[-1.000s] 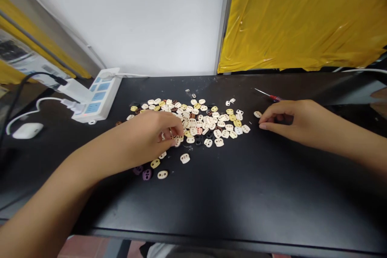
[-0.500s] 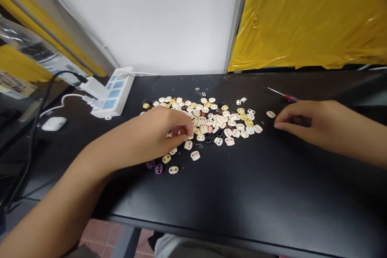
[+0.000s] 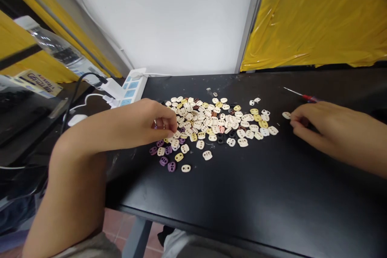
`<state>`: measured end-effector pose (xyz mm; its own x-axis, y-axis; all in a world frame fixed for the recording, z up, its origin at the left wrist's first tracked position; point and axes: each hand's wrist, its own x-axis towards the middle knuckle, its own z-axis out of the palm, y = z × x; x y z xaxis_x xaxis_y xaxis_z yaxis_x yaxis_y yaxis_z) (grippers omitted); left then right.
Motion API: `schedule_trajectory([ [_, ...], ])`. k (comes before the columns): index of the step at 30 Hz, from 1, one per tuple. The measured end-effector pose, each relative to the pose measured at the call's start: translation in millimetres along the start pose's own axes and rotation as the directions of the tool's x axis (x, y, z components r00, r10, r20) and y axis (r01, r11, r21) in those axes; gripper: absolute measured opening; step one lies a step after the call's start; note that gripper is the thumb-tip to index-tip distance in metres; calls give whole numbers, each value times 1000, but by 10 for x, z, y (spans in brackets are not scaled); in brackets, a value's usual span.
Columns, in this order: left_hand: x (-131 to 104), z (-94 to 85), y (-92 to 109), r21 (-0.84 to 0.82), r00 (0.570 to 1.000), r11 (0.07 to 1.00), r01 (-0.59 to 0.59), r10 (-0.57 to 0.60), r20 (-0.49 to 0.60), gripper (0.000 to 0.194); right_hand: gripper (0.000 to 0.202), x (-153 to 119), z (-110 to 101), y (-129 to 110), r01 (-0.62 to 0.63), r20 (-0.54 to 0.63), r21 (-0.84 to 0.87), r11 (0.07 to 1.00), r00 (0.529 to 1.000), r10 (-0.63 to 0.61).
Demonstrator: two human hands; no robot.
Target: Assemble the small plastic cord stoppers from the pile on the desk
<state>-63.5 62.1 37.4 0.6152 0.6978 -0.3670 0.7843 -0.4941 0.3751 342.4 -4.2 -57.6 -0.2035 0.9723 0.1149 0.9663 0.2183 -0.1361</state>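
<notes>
A wide pile of small two-holed cord locks [image 3: 208, 120], mostly cream with some yellow, brown, black and purple, lies on the black table [image 3: 242, 193]. My left hand [image 3: 159, 123] is over the pile's left end, thumb and fingers brought together. Whether a piece sits between those fingertips is hard to make out. To the right of the pile, my right hand [image 3: 311, 123] rests low over the table with its fingers curled in. A single cream cord lock [image 3: 286, 115] lies beside its fingertips; anything inside that hand is hidden.
Behind my right hand lies a screwdriver [image 3: 302, 95] with a red handle. A white power strip [image 3: 133, 88] with plugs and cables stands at the back left, near a plastic bottle [image 3: 60, 48]. A white wall [image 3: 169, 20] and yellow sheeting [image 3: 317, 16] border the back.
The view has shifted slightly left. My left hand has moved left across the pile, uncovering more cord locks. My right hand stays near the single cream piece, its fingers curled more closely.
</notes>
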Motion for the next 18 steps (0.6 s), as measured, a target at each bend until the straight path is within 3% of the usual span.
schedule_trajectory([
  [5,-37,36,-97,32,995,998,58,-61,76,13,23,-41,32,117,-23,-50,104,994,998,29],
  [11,113,169,109,-87,992,996,13,-2,123,20,18,-63,59,96,-53,-53,208,977,996,65],
  [15,117,133,200,-73,996,994,-85,83,-32,23,11,-87,28,47,-69,-12,239,969,997,74],
  [18,40,32,99,29,993,1000,5,-1,-118,22,9,-94,29,31,-63,-11,251,966,998,68],
])
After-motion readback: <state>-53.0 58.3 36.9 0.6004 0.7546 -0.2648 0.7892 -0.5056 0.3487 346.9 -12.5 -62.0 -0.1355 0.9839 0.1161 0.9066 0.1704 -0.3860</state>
